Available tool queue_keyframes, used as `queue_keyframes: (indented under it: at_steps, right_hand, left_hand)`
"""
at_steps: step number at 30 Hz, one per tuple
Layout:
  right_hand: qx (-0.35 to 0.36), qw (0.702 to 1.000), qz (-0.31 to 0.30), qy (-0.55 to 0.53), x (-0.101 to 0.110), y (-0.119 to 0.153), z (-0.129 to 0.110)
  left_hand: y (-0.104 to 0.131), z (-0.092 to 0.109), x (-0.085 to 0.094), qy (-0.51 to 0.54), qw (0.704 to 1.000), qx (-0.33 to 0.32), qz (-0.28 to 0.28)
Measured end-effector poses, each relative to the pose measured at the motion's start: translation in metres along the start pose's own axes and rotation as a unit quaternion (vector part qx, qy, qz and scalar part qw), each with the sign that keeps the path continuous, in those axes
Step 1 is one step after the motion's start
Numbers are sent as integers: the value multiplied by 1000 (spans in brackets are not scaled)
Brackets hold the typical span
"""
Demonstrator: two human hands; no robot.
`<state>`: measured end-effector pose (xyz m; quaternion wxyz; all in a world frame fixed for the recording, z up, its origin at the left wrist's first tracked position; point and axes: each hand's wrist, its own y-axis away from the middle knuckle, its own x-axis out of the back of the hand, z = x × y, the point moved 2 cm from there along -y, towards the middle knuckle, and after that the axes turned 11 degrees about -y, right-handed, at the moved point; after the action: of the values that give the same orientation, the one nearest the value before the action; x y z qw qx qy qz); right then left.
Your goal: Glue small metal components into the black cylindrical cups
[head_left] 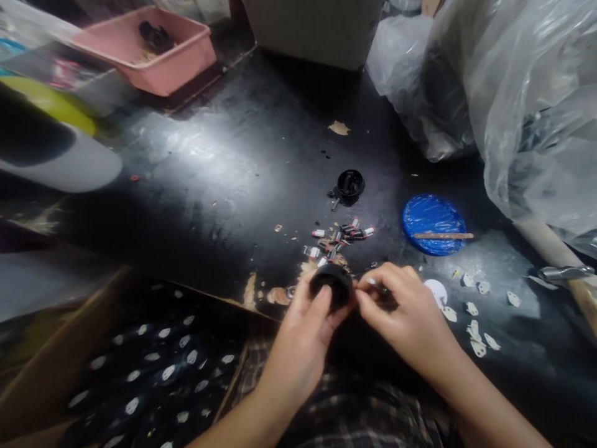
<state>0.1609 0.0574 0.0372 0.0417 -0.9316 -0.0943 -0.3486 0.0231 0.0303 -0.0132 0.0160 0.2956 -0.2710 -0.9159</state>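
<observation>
A round, hollow black plastic part is gripped in my left hand, the thumb pressed over its rim. Right beside it, my right hand is closed in a pinch, fingertips close to the part's right side. What the pinch holds is too small and blurred to name. Just beyond my hands lies a loose pile of small black-and-white cylinders with red bands. Farther back stands a small black cup with dark pieces inside and a few bits beside it.
Right of the pile lies a blue round lid with a thin stick across it. Small white plates are scattered near a hammer. Plastic bags and a pink bin stand behind. At lower left, a box holds black pieces with white tabs.
</observation>
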Motion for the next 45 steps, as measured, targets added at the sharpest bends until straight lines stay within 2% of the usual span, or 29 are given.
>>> queue_keyframes:
  at_steps: [3,5,7,10,14,17,22,25,28,30,32,34,36,38,40,43,45]
  right_hand:
    - [10,1000,29,0,0,6,-1]
    - [8,999,30,-14,2,8,-2]
    - [20,999,35,-30,5,9,-4]
    - [79,994,62,-47,9,13,-6]
    - [140,987,80,6,8,17,-4]
    - [157,983,86,35,7,19,-2]
    - [163,983,66,58,6,16,-1]
    - [152,985,46,65,4,16,-1]
    - [133,988,26,77,0,19,1]
    - [104,990,22,96,0,22,4]
    - [77,992,34,99,7,28,8]
    - [47,995,50,78,23,37,15]
    - [-10,994,77,71,46,48,31]
    - [-94,972,160,143,75,58,57]
    - [-149,956,183,173,97,62,86]
    - [-194,945,179,191,112,61,118]
    - [-203,945,174,191,112,59,126]
  left_hand:
    - [4,-5,3,-73,996,-49,18]
    - [5,-5,4,-96,994,-58,17]
    - [6,-5,3,-82,995,-51,11]
    - [8,-3,0,-61,998,-21,-12]
    - [13,-7,-5,-70,995,20,-66]
    - [15,-9,-7,-65,994,22,-79]
    - [10,-6,-8,-109,991,-8,-74]
    - [8,-4,-2,-168,983,-3,-68]
    - [5,-8,5,-186,980,42,-48]
    - [2,-14,8,-167,981,97,-29]
    - [0,-20,8,-146,975,165,-9]
    - [1,-24,5,-130,968,212,-8]
    - [1,-25,-1,-120,970,210,-31]
    - [1,-25,-7,-120,974,186,-53]
    - [1,-26,-11,-122,975,178,-57]
    - [0,-28,-14,-115,976,181,-47]
    - [0,-28,-14,-111,977,174,-46]
